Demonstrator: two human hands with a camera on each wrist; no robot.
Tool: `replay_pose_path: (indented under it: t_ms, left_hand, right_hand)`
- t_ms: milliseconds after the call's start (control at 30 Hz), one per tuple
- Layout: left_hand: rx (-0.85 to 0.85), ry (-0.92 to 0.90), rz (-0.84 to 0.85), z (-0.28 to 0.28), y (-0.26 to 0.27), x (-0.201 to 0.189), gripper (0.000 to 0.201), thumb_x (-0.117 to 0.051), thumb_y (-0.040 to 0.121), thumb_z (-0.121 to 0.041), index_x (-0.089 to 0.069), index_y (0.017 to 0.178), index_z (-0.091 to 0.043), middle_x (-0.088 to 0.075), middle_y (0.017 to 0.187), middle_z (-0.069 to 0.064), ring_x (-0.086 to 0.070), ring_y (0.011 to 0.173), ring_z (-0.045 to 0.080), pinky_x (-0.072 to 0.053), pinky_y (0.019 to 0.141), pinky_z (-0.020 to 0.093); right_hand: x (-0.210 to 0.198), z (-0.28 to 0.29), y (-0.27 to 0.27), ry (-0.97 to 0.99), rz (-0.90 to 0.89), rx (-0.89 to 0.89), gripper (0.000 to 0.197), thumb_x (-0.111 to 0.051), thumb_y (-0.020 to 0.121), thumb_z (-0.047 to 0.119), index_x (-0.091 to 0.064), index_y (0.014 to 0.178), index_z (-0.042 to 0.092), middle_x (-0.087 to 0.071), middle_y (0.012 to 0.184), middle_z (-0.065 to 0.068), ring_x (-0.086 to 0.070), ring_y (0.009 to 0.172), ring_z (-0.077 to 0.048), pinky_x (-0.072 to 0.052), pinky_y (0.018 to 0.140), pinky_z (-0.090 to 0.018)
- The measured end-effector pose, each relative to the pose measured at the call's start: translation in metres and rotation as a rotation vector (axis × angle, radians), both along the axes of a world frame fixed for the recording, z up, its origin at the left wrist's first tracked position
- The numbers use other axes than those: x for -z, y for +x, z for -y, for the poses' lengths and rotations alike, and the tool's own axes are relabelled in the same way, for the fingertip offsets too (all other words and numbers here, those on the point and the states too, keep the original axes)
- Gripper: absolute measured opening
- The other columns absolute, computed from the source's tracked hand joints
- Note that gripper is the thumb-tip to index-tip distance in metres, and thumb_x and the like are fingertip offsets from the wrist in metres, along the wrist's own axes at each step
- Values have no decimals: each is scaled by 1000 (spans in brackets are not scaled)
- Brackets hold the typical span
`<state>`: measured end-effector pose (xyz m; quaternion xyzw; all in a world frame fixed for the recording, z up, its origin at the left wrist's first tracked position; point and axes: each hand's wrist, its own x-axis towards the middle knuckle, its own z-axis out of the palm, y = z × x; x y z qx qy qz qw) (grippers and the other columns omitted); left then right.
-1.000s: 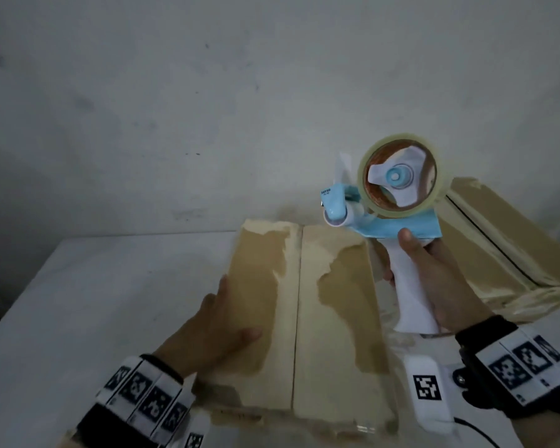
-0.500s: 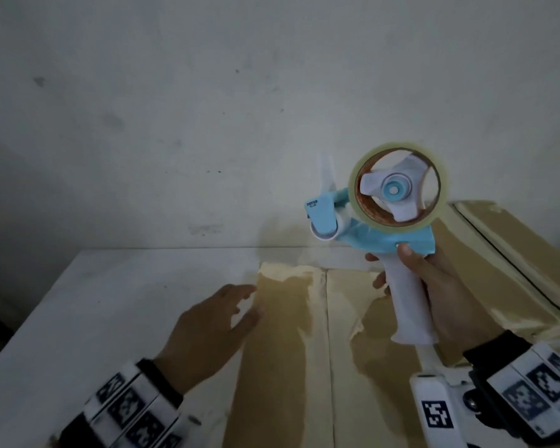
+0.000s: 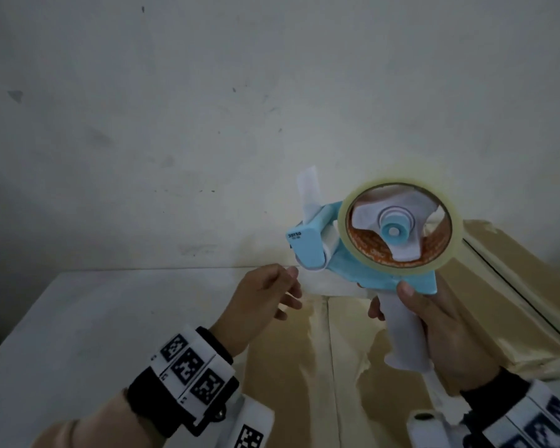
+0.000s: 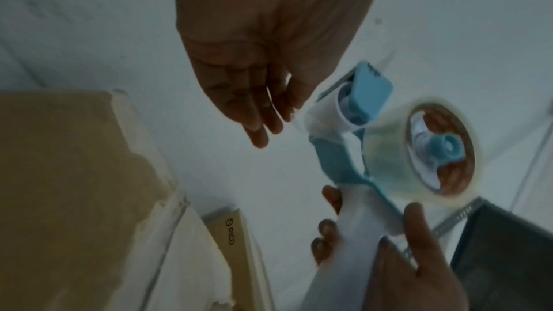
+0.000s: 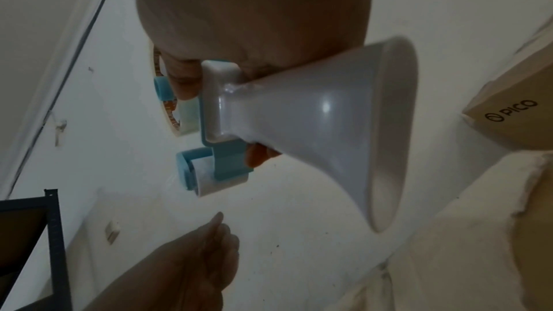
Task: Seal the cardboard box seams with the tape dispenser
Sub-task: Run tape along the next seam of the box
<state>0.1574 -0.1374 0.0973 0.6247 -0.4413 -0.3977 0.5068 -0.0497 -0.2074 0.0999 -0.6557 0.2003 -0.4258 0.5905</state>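
My right hand [image 3: 390,302] grips the white handle [image 3: 401,331] of a blue and white tape dispenser [image 3: 362,266], held upright above the cardboard box [image 3: 288,367]. A clear tape roll [image 3: 344,231] sits on its hub. My left hand [image 3: 288,286] hovers just left of and below the front roller [image 3: 314,266], fingers loosely straight and holding nothing. In the left wrist view the fingertips [image 4: 257,136] are a short gap from the roller [image 4: 326,117]. The box's centre seam [image 3: 332,367] runs toward me between two flaps with torn, pale patches.
A second taped box [image 3: 514,286] lies at the right on the white table [image 3: 94,318], near the wall. The wrist views show a small box marked PICO [image 4: 230,233] beside the main box, and a dark metal shelf frame [image 5: 54,233] off to the side.
My left hand has lifted off the box's left flap and moved up and right toward the dispenser's roller. The right hand still holds the dispenser aloft; the head view has tilted upward.
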Motion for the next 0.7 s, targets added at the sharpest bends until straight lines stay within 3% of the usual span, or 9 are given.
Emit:
replay_pose_path:
  t_ms: [133, 300, 367, 467, 567, 700]
  left_hand:
    - [-26, 71, -195, 2, 11, -6, 26, -47, 94, -26, -61, 76, -13, -65, 70, -4, -65, 61, 3, -48, 50, 14]
    - [-10, 189, -407, 7, 19, -8, 23, -47, 94, -16, -63, 79, -5, -63, 55, -2, -60, 48, 4, -48, 45, 13]
    - [-25, 220, -418, 10, 19, -5, 23, -47, 94, -13, -62, 79, -5, -61, 51, -3, -56, 44, 3, -47, 42, 13]
    - [-63, 244, -425, 13, 23, -3, 22, -47, 93, -12, -63, 77, -8, -58, 49, -5, -53, 42, 2, -42, 41, 12]
    - [-66, 276, -367, 15, 29, -1, 21, -49, 92, -7, -64, 77, -8, -59, 53, -4, -53, 42, -1, -36, 39, 10]
    - [-88, 315, -283, 21, 37, 1, 32, -43, 91, 4, -57, 65, -5, -55, 43, -5, -49, 37, -1, -32, 40, 12]
  right_hand:
    - [4, 6, -1, -14, -24, -14, 51, -66, 69, 63, -63, 99, 22, -64, 78, 1, -59, 68, -22, -52, 66, -26]
    - [8, 10, -7, -60, -100, -60, 56, -65, 71, 59, -59, 96, 10, -63, 75, 0, -60, 70, -19, -50, 66, -19]
    - [8, 13, -8, -76, -121, -84, 60, -67, 70, 54, -56, 101, 4, -63, 78, 2, -60, 73, -19, -50, 67, -17]
    - [7, 17, -5, -100, -130, -105, 81, -65, 68, 64, -49, 112, -2, -63, 85, -2, -60, 79, -23, -50, 69, -17]
    - [6, 21, -2, -138, -123, -137, 87, -62, 73, 63, -44, 115, -11, -61, 88, -6, -59, 84, -26, -50, 73, -19]
    - [1, 28, 8, -217, -142, -185, 77, -57, 82, 52, -39, 119, -13, -61, 95, 18, -59, 91, -4, -47, 78, -14]
